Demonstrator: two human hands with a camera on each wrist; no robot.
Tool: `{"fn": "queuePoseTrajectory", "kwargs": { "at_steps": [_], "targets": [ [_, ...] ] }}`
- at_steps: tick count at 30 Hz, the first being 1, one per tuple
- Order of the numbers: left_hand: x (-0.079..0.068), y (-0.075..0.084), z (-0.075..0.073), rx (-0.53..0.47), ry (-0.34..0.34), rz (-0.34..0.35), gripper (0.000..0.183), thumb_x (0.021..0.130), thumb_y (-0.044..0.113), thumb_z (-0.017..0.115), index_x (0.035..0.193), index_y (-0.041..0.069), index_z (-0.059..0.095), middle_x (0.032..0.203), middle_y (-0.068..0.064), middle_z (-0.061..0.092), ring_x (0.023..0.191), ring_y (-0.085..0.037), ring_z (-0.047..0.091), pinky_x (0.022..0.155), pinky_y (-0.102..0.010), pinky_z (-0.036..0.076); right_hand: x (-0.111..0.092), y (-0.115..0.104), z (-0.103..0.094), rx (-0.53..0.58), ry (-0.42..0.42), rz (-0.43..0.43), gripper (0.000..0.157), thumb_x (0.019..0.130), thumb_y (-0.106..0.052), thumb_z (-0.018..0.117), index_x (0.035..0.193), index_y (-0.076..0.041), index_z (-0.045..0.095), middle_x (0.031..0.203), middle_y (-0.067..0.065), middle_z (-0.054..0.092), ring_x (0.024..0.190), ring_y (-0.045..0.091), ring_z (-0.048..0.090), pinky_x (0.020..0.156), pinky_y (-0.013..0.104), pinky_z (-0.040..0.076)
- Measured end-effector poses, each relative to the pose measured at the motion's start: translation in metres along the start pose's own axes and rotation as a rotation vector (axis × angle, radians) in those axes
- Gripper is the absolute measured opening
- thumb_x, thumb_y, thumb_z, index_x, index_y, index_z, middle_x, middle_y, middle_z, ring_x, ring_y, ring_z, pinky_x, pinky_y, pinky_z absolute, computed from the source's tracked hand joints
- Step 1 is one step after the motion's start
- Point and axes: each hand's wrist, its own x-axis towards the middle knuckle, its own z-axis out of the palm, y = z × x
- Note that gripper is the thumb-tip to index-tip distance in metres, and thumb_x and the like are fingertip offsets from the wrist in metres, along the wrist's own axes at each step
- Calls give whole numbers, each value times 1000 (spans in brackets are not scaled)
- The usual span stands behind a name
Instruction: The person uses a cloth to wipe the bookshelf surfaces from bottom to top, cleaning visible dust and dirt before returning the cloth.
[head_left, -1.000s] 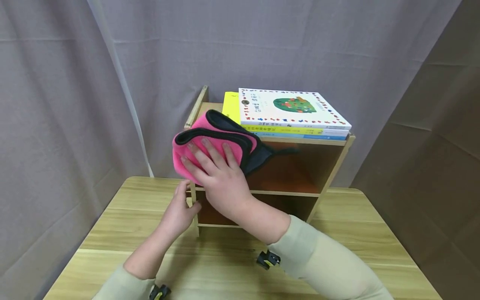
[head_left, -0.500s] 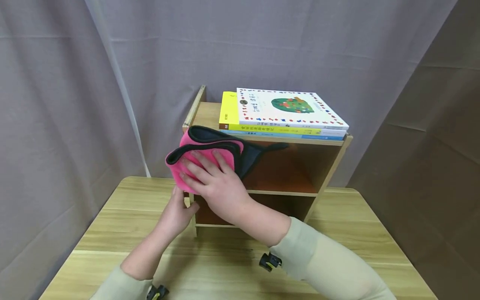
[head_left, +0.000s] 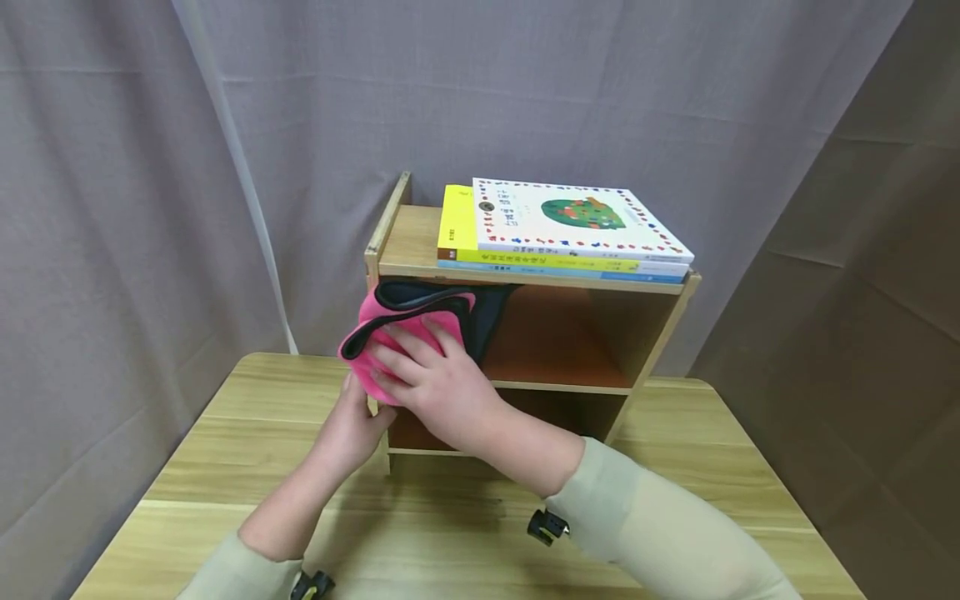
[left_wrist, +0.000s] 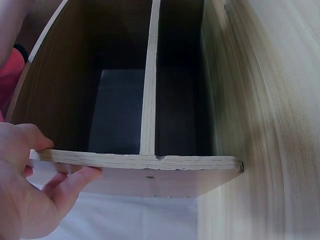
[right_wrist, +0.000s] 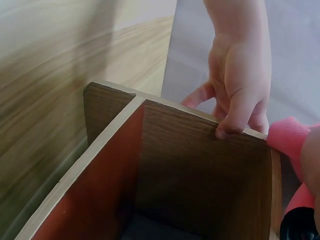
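Note:
A small wooden shelf (head_left: 411, 242) with two open compartments stands on the table. My left hand (head_left: 352, 429) grips the front edge of its left side panel. In the left wrist view, the thumb of the left hand (left_wrist: 22, 195) lies on the inner side and the fingers on the outer side. My right hand (head_left: 442, 387) holds a folded pink cloth (head_left: 362, 371) with black trim and a dark back, fingers spread over it. The cloth covers the upper left front corner, just below the top board. The right wrist view shows the cloth (right_wrist: 289, 137) over the panel's edge.
Several books (head_left: 517, 221) lie stacked on the shelf's top board, a white one uppermost and yellow and blue ones beneath. The wooden table (head_left: 225, 467) extends around the shelf. Grey curtains (head_left: 360, 100) hang behind and at the left, a brown one (head_left: 855, 275) at the right.
My right hand has brought the cloth down from the top left corner along the shelf's front left edge. The left hand has stayed near the side panel, and its fingers now close on it.

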Motion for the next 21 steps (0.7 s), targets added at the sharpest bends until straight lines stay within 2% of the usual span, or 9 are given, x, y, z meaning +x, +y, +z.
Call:
{"fn": "queuePoseTrajectory", "kwargs": {
  "at_steps": [7, 13, 17, 21],
  "targets": [
    [1, 1, 1, 4, -17, 1, 81, 83, 3, 64, 146, 28, 19, 142, 0, 29, 130, -17, 28, 105, -41, 30, -3, -2, -6, 21, -82, -4, 32, 89, -20, 62, 118, -32, 64, 139, -4, 44, 134, 21, 29, 105, 46, 28],
    [1, -1, 0, 26, -23, 13, 81, 84, 7, 65, 146, 29, 18, 143, 0, 28, 131, -19, 26, 105, -42, 30, -3, -1, -9, 50, -115, -18, 34, 85, -20, 66, 117, -34, 64, 137, -3, 44, 132, 22, 29, 100, 42, 32],
    [2, -1, 0, 14, -28, 23, 78, 84, 8, 65, 145, 29, 20, 142, 1, 31, 129, -18, 29, 104, -43, 31, -2, 1, -11, 54, -107, -28, 32, 85, -23, 66, 115, -34, 65, 135, -4, 46, 128, 22, 33, 98, 41, 34],
    [3, 1, 0, 1, -26, 39, 78, 84, 8, 65, 144, 30, 21, 141, 2, 32, 128, -16, 30, 104, -41, 31, -2, 3, -12, 15, -51, -52, 26, 88, -28, 63, 112, -35, 67, 130, -4, 50, 119, 23, 41, 91, 38, 39]
  ]
}}
